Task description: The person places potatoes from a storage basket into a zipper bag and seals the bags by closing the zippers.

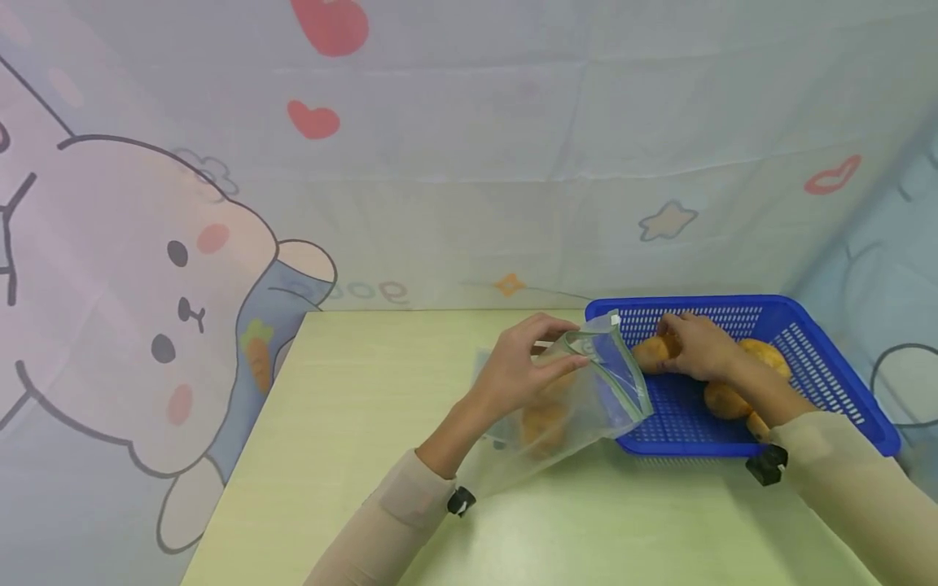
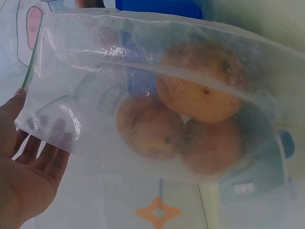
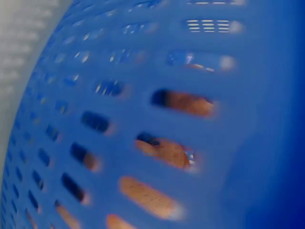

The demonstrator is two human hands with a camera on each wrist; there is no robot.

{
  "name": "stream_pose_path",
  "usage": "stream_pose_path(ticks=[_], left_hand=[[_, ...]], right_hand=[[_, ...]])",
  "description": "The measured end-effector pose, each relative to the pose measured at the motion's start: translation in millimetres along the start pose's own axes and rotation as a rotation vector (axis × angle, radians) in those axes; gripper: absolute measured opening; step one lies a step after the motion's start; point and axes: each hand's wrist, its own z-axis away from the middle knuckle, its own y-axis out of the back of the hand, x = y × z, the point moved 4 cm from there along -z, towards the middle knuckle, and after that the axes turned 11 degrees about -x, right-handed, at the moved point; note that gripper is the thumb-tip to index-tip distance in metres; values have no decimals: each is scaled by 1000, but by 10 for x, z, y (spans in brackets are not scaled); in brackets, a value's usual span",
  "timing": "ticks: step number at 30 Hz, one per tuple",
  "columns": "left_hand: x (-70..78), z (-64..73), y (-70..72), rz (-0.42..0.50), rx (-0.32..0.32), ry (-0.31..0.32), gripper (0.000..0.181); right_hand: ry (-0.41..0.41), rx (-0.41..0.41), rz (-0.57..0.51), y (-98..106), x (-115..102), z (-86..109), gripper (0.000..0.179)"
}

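My left hand (image 1: 513,366) pinches the mouth of a clear zip bag (image 1: 487,472) near its green seal, with the mouth tilted toward the basket. Three potatoes (image 2: 202,81) show through the plastic in the left wrist view. Inside the blue basket (image 1: 696,449), my right hand (image 1: 699,350) grips a potato (image 1: 650,356) from above, close to the bag's mouth. More potatoes (image 1: 725,400) lie in the basket beneath my right wrist, partly covered by it. The right wrist view is filled by the slotted basket wall (image 3: 143,114), with brown patches showing through the slots.
A pale yellow-green table (image 1: 352,431) carries the bag and basket. Behind it hangs a printed cloth (image 1: 469,163) with hearts and a cartoon bear, close to the basket's back rim. Another cloth side (image 1: 905,325) stands right of the basket.
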Motion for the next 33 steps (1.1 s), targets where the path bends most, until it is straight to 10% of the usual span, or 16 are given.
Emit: stream_pose_path(ticks=[9,18,24,33], left_hand=[[3,-18,-27,-1,-3,-4,42],[12,-18,-11,-7,9,-16,42],[3,-27,-15,-3,8,-19,41],[9,-37,-41,-17,6,-18,41]], right_hand=[[34,46,-1,-27,50,75,50],[27,124,-272,506,-105,486,53],[164,77,-463,572,-397,683,44],[312,18,-336,327,-961,659,40]])
